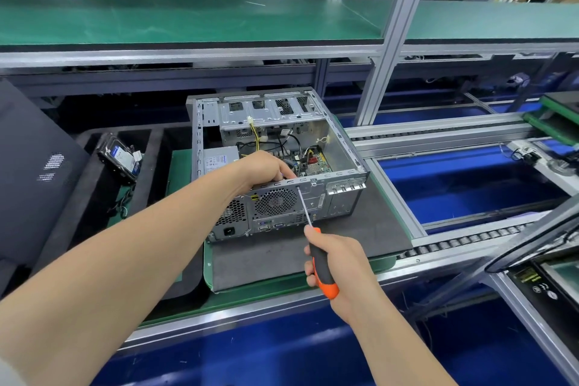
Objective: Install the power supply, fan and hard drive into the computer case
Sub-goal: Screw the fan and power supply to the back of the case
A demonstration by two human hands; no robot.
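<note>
An open silver computer case (pixel 340 147) lies on its side on a dark mat (pixel 369 229). Inside it sits the grey power supply (pixel 219 160) at the left, beside the motherboard (pixel 316 163) and loose cables. The round fan grille (pixel 275 201) shows on the rear panel facing me. My left hand (pixel 266 168) reaches inside the case behind that panel, fingers curled over its top edge; what they hold is hidden. My right hand (pixel 333 260) grips a black-and-orange screwdriver (pixel 324 269), whose tip touches the rear panel's upper edge right of the fan. A hard drive (pixel 120 157) lies in a black tray to the left.
A dark case side panel (pixel 34 172) leans at the far left. The black foam tray (pixel 94 197) has several slots. Roller conveyor rails (pixel 454 244) run to the right over blue bins. A green shelf (pixel 188 19) spans above. Another unit (pixel 539 273) sits at the lower right.
</note>
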